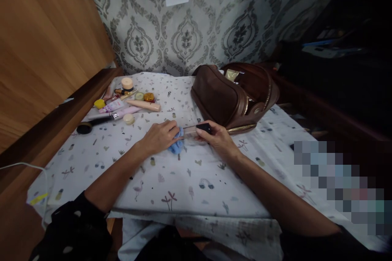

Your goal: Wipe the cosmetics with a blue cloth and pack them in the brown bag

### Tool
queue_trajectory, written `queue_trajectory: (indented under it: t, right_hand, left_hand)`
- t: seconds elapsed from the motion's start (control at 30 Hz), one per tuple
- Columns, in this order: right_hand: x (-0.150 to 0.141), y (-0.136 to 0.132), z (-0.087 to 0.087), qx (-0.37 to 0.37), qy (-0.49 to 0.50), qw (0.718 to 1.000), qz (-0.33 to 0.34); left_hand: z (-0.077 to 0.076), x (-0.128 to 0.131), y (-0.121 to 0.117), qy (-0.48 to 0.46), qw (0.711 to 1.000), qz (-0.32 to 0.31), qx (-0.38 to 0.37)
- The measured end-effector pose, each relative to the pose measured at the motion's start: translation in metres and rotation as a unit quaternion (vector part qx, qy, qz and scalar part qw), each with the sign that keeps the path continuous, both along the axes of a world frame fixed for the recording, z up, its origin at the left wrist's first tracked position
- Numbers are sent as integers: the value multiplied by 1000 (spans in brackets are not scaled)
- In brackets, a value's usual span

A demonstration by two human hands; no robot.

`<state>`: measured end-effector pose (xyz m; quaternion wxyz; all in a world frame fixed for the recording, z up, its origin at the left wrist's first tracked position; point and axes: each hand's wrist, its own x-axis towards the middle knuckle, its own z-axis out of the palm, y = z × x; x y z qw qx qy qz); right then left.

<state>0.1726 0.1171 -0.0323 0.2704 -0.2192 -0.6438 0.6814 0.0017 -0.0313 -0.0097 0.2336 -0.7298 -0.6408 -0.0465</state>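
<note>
My left hand (pixel 162 136) is closed around a bunched blue cloth (pixel 175 147), part of which hangs below the fingers. In my right hand (pixel 219 140) is a slim cosmetic tube with a black cap (pixel 203 128); its pale, see-through body (pixel 190 130) points left. The tube's left end meets the cloth, and the fingers partly hide both. Both hands are just above the patterned white cloth (pixel 190 179) that covers the table. Behind my right hand lies an open brown toiletry bag (pixel 216 94) with several items inside.
Several cosmetics lie at the back left, among them a peach tube (pixel 143 105), a small cream jar (pixel 128 119), an amber jar (pixel 149 97) and a black-headed brush (pixel 84 128). A wooden panel (pixel 55 28) borders the left side. A white cable (pixel 45 187) hangs at the left edge.
</note>
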Motion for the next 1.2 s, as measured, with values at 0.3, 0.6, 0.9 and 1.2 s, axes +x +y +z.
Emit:
queue_trajectory:
  t: [0.3,0.6,0.9,1.2]
  right_hand:
    - [2,3,-5,71,20,997,-12]
    - [2,0,-3,103,68,992,29]
    - [-1,-9,1,108,73,991,37]
    - [3,-9,2,84,68,994,33]
  left_hand:
    - [0,-16,1,-128,992,-14,-4]
    - [11,7,3,-307,941,9,141]
    - [10,44,4,-320,929,-67,173]
    - [7,35,1,-218,947,-193,134]
